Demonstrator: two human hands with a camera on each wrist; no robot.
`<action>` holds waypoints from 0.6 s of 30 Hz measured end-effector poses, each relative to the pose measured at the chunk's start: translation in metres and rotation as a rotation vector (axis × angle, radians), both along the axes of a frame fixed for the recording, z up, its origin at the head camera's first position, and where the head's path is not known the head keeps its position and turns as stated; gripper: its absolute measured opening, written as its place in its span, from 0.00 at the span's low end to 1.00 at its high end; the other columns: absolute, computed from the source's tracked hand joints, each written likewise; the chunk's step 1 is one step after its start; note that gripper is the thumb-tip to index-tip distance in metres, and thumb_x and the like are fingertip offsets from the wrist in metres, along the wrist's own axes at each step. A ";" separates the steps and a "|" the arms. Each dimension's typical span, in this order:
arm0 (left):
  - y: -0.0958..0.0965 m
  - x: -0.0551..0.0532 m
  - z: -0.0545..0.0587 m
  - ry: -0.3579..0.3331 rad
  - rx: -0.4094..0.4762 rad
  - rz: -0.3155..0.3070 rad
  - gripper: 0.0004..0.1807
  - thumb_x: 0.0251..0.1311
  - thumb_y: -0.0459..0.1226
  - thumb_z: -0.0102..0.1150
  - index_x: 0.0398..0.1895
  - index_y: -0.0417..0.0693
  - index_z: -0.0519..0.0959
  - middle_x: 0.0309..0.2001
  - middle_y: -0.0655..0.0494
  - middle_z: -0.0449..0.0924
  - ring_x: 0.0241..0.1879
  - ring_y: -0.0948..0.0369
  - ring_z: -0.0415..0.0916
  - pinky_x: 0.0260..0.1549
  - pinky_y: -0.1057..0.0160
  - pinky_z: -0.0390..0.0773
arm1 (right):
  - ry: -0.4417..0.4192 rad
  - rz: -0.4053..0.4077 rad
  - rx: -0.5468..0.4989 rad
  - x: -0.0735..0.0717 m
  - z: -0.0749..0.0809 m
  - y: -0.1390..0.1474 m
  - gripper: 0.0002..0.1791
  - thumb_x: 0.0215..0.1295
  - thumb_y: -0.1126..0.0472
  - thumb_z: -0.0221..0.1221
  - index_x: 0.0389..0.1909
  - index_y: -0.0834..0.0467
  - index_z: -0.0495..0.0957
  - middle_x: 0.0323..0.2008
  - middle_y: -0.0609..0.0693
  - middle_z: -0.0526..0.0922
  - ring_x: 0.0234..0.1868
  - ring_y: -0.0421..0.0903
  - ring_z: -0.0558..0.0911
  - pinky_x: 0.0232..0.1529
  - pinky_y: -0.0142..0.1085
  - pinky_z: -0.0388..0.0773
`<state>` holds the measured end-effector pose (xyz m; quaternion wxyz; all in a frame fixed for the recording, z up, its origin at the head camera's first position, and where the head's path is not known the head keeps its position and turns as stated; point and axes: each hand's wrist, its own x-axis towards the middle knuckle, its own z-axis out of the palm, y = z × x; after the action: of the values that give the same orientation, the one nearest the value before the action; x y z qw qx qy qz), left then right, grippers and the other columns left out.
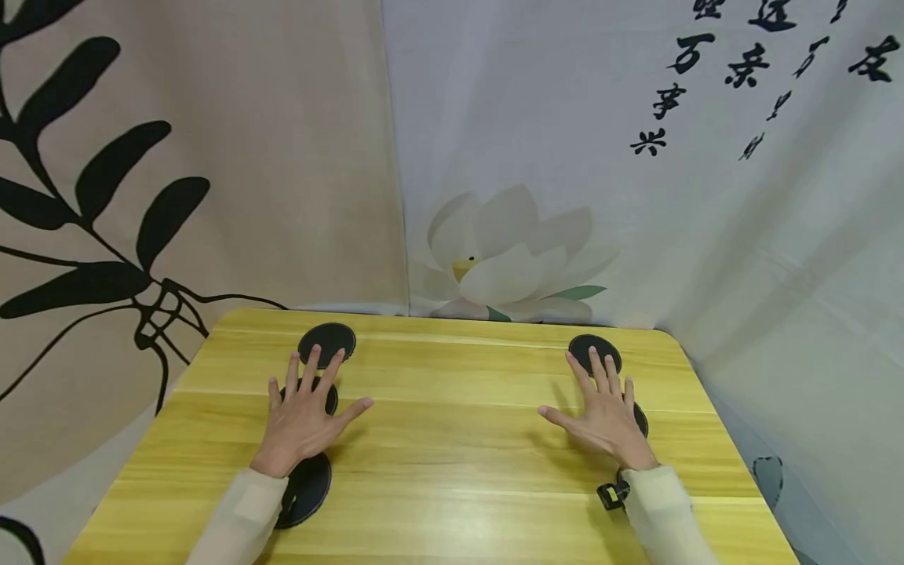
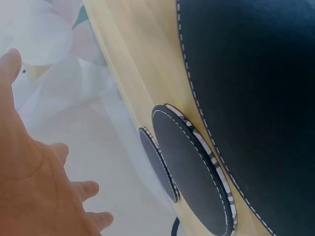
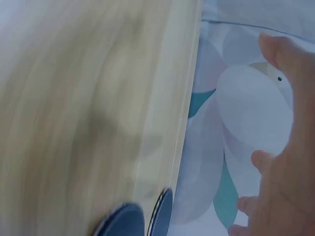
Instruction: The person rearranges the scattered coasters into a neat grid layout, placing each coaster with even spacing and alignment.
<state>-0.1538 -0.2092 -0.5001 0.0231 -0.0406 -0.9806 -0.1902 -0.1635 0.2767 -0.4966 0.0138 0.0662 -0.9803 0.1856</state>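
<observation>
In the head view my left hand [image 1: 302, 424] is held over the table's left side, palm down, fingers spread and straight. Under and around it lie three round black coasters: a far one [image 1: 326, 342], a middle one [image 1: 332, 397] partly covered by the hand, and a near one [image 1: 308, 490]. The left wrist view shows pale stitching on the near coaster [image 2: 251, 108] and a checked edge on the middle coaster [image 2: 189, 164]. My right hand [image 1: 606, 420], also spread, holds nothing above two black coasters, one far [image 1: 585, 347], one mostly hidden [image 1: 641, 421].
The yellow wooden table [image 1: 452, 439] runs back to a hanging cloth [image 1: 494, 102] printed with a lotus, dark leaves and written characters. A small black device [image 1: 613, 494] sits at my right wrist. Cloth also hangs along the right side.
</observation>
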 end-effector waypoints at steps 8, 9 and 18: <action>-0.003 -0.006 0.001 -0.047 0.076 -0.012 0.54 0.63 0.74 0.49 0.84 0.67 0.40 0.84 0.45 0.31 0.81 0.34 0.24 0.67 0.16 0.34 | -0.060 0.036 -0.088 -0.009 0.006 -0.027 0.59 0.58 0.23 0.60 0.84 0.39 0.44 0.84 0.53 0.34 0.83 0.65 0.37 0.75 0.75 0.38; -0.004 -0.007 0.001 -0.058 0.086 -0.013 0.54 0.63 0.73 0.49 0.85 0.67 0.40 0.84 0.44 0.31 0.81 0.34 0.24 0.67 0.16 0.34 | -0.068 0.043 -0.101 -0.010 0.007 -0.031 0.59 0.58 0.23 0.60 0.84 0.40 0.44 0.84 0.54 0.35 0.83 0.66 0.38 0.75 0.75 0.41; -0.015 -0.016 0.006 -0.136 0.169 -0.028 0.52 0.66 0.71 0.48 0.85 0.66 0.40 0.83 0.37 0.35 0.80 0.29 0.29 0.67 0.16 0.39 | -0.122 0.097 -0.198 -0.017 0.010 -0.061 0.59 0.56 0.23 0.62 0.83 0.37 0.45 0.84 0.54 0.39 0.82 0.67 0.46 0.66 0.76 0.63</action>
<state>-0.1696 -0.2239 -0.4937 -0.0427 -0.0391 -0.9597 -0.2750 -0.1807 0.2157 -0.4868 -0.0484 0.1006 -0.9519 0.2855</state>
